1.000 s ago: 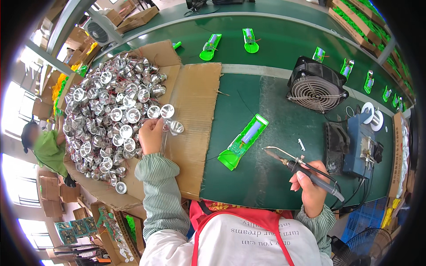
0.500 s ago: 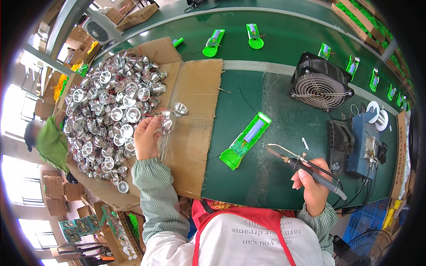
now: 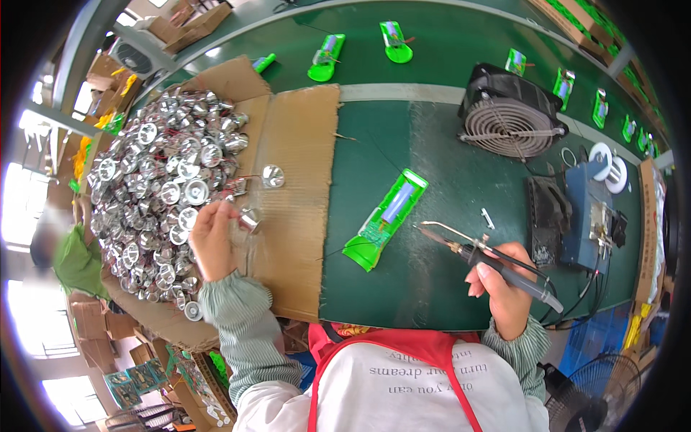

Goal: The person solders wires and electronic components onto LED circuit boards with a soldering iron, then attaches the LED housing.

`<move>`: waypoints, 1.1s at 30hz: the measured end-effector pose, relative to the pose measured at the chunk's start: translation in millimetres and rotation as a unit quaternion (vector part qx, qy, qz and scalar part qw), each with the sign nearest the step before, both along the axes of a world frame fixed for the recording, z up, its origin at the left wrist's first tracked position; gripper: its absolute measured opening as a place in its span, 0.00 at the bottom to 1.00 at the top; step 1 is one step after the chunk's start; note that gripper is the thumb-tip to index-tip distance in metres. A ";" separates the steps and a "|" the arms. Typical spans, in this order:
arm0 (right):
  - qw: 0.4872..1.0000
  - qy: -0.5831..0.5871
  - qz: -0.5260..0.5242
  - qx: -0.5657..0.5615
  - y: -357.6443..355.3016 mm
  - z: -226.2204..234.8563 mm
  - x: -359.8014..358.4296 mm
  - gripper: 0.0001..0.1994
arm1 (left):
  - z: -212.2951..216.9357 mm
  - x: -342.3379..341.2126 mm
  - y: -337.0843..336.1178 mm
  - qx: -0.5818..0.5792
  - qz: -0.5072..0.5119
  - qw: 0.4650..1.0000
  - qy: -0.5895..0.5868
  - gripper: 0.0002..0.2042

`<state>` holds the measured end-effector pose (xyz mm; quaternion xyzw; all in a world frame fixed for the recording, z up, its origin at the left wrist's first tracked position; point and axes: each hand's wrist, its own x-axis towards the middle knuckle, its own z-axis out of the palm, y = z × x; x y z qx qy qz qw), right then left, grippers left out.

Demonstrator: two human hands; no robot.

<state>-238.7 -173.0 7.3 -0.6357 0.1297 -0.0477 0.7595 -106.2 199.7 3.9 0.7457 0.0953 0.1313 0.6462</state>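
My left hand [image 3: 211, 239] holds a small silver metal cup [image 3: 250, 219] over the brown cardboard sheet [image 3: 299, 165], beside a big heap of the same shiny cups [image 3: 155, 180]. One loose cup [image 3: 273, 176] lies on the cardboard just above the hand. My right hand [image 3: 504, 286] grips a black-handled soldering iron [image 3: 489, 259], its metal tip pointing left toward a bright green plastic holder with a circuit board [image 3: 387, 217] that lies on the green mat.
A black round-grilled fan [image 3: 509, 115] and a blue soldering station [image 3: 586, 216] stand at the right. More green holders [image 3: 325, 57] lie along the far conveyor. Cardboard boxes [image 3: 194, 21] sit at the back left, a blue crate [image 3: 586, 345] at lower right.
My left hand drew back from the heap toward me with one cup in it. The right hand with the iron has hardly moved.
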 end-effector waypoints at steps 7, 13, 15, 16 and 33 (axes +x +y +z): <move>0.998 -0.017 0.057 0.014 4.8 1.0 7.8 0.06 | 3.8 -6.1 -9.4 0.400 0.004 0.916 0.023 0.06; 0.998 -0.012 0.054 0.011 2.1 2.2 6.0 0.06 | 41.5 -12.3 -38.3 0.199 0.051 0.978 -0.032 0.05; 0.998 -0.004 0.059 0.019 5.0 3.7 6.5 0.07 | 39.1 -26.4 -54.4 0.233 -0.078 0.969 0.034 0.04; 0.998 0.003 0.059 0.024 6.4 2.6 7.2 0.07 | 32.7 -29.9 -72.0 0.265 -0.139 0.953 0.051 0.04; 0.992 0.040 0.112 0.051 31.2 -16.2 29.6 0.07 | -12.4 -41.5 -125.2 0.396 -0.317 0.861 -0.029 0.02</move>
